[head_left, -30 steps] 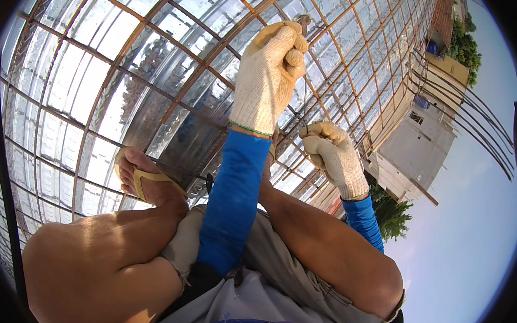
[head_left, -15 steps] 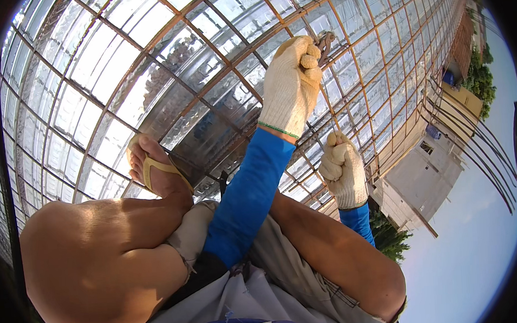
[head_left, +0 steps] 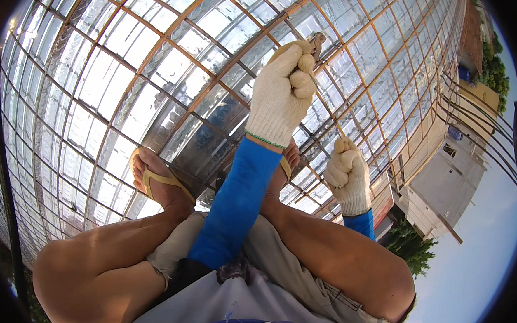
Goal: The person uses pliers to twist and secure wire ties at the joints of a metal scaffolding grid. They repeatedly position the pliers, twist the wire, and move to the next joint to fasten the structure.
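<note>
My left hand (head_left: 284, 87), in a white knit glove with a green cuff edge, is closed around a pair of pincers. The metal head of the pincers (head_left: 318, 44) sticks out past the fingers, over a grid of rusty rebar (head_left: 216, 76). Lower and to the right, my gloved right hand (head_left: 348, 171) is closed on a thin wire (head_left: 329, 112). That wire runs up toward my left fist. Its upper end is hidden by the glove, and I cannot tell whether it touches the pincers.
Shiny silver sheeting (head_left: 166, 67) lies beneath the bars. My feet in yellow flip-flops (head_left: 160, 179) rest on the grid, knees bent to either side. Dark bent bars (head_left: 485, 132) jut out at right, near a pale building (head_left: 447, 186) and trees (head_left: 412, 247).
My left hand with the pincers has shifted slightly left and turned. The wire between my hands shows longer. My right hand has sunk a little, and my second foot has come into view.
</note>
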Demonstrator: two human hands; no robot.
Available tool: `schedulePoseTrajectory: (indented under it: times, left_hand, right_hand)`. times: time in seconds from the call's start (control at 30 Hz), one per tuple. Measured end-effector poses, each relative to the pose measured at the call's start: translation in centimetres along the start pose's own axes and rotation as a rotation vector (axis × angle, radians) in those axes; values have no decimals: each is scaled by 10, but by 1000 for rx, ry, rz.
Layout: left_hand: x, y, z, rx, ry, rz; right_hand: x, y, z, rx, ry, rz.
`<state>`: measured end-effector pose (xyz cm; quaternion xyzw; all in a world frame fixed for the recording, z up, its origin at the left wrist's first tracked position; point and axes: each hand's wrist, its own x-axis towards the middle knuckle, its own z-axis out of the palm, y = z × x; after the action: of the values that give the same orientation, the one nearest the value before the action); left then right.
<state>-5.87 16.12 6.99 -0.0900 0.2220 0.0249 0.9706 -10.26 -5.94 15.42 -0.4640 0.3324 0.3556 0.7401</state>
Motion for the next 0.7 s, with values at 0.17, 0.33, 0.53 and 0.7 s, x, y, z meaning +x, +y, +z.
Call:
schedulePoseTrajectory:
  times: [0.17,0.33,0.53,0.7]
  left_hand:
    - [2,11,-12,182,170,197]
    - [3,16,-5,552,362,418]
    - [0,6,-2,598,411,529]
    - [5,10,-6,392,425,412]
  right_hand:
    - [15,13,5,-341,-8,142]
    - [42,-10,1,-1708,-246,-488]
    - [63,-9,36,-1575,-143,-792]
    - [84,8,46,-1512,-177,-598]
